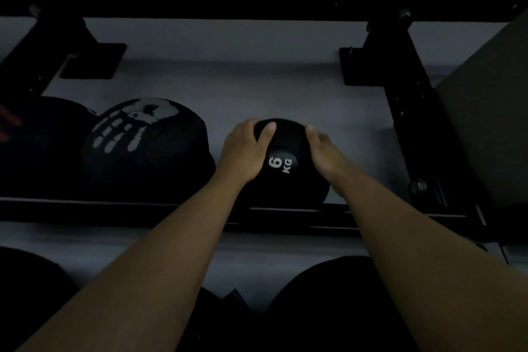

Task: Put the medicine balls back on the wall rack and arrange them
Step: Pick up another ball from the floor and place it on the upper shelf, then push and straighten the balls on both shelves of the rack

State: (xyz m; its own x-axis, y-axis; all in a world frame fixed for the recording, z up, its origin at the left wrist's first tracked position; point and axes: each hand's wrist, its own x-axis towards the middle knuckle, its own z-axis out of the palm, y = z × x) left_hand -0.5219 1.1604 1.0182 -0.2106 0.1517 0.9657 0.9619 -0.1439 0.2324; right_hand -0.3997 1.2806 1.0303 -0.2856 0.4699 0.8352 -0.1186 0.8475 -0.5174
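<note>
A small black medicine ball marked "6 KG" (281,163) sits on the black rack rails (143,206), right of centre. My left hand (245,151) grips its left side and my right hand (325,151) grips its right side. To its left rests a larger black ball with a white skull and hand print (145,140), close beside the small ball. A third dark ball (37,146) lies at the far left, partly cut off by the frame edge.
Black rack uprights and brackets stand at left (94,60) and right (400,94). A pale wall (228,80) lies behind the rails. A dark panel (485,123) stands at the right. Two more dark balls (328,303) sit on the tier below. The scene is dim.
</note>
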